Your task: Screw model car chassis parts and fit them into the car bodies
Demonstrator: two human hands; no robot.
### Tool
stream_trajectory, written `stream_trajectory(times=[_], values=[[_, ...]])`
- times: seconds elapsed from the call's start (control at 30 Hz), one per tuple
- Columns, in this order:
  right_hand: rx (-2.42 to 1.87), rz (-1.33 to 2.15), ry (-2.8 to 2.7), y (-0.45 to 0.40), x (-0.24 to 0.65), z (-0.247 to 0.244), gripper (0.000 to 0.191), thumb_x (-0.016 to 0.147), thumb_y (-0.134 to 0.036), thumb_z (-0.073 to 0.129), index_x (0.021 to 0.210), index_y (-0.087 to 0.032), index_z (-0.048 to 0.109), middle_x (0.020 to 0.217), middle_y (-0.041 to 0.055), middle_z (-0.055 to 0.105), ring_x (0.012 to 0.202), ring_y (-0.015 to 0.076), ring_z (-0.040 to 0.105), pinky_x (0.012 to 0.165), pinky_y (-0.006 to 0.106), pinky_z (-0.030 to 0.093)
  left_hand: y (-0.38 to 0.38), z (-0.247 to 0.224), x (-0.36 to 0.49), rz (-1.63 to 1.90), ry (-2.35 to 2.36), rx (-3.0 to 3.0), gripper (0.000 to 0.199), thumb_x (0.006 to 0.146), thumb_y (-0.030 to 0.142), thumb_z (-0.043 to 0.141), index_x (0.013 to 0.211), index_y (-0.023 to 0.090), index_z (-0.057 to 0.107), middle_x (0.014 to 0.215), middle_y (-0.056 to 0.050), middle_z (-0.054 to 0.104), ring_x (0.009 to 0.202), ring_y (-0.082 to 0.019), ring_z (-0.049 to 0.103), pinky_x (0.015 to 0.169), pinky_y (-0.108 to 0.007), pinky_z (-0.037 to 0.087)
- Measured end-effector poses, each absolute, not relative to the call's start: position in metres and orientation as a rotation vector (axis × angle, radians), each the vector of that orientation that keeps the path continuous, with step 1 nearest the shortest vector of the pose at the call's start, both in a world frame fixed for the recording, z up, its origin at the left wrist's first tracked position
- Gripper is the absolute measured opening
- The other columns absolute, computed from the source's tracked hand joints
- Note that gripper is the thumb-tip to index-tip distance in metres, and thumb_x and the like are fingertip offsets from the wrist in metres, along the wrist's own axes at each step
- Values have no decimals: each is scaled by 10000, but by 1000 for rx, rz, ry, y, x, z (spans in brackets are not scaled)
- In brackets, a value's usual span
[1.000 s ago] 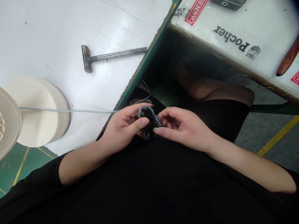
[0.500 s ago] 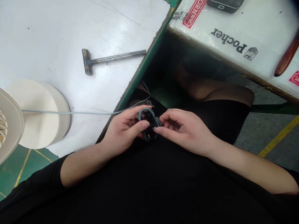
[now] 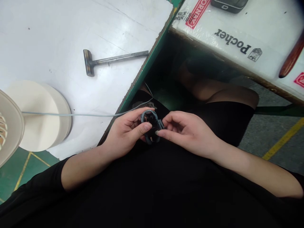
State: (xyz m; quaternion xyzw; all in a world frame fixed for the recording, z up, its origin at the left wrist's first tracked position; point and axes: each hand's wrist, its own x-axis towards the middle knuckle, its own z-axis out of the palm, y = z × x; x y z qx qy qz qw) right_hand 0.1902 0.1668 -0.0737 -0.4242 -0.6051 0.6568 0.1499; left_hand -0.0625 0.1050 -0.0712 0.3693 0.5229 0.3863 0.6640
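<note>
Above my lap, my left hand (image 3: 127, 131) grips a small dark grey-blue plastic part with a rounded open frame (image 3: 154, 114). The thumb presses on its near side and the fingers wrap behind it. My right hand (image 3: 187, 131) pinches a small flat dark piece (image 3: 160, 124) at the part's right edge, between thumb and forefinger. Whether that piece is joined to the frame I cannot tell. The far side of the part and the fingertips behind it are hidden.
A metal hammer (image 3: 116, 59) lies on the white-covered table (image 3: 59, 28). At left is a fan (image 3: 10, 129) on a round cream base (image 3: 45, 118), its grey cable (image 3: 95, 115) running towards my lap. A second table (image 3: 204, 31) holds a dark case (image 3: 229, 4) and a reddish-brown handle (image 3: 293, 57).
Both hands keep almost the same place and grip. The dark part shows only a very slight shift.
</note>
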Motion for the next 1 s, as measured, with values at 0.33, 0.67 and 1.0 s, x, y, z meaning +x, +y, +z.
stream_trajectory(times=[0.33,0.67,1.0], values=[[-1187,2064,-1597,170,194,-71,422,1001,-626,933,996,-221,817,831,-6,694,720,156,577,627,297,463,106,-76,-68,885,1077,805,407,1119,401,867,1503,265,845,1082,-43,826,857,-154,806,738,-232,701],[-959,1865,-1753,169,195,-75,301,1004,-458,972,1156,-242,828,963,-2,710,764,145,641,657,291,559,104,-71,-68,956,1021,949,240,1134,272,844,1373,256,862,1123,-54,867,1004,-156,844,899,-230,686],[-808,1203,-1977,160,197,-73,317,1038,-275,954,1287,-234,763,1128,53,740,787,139,668,623,286,568,103,-75,-69,1227,944,1514,265,1067,71,827,1267,243,848,1162,-105,916,1198,-309,897,1101,-504,729]])
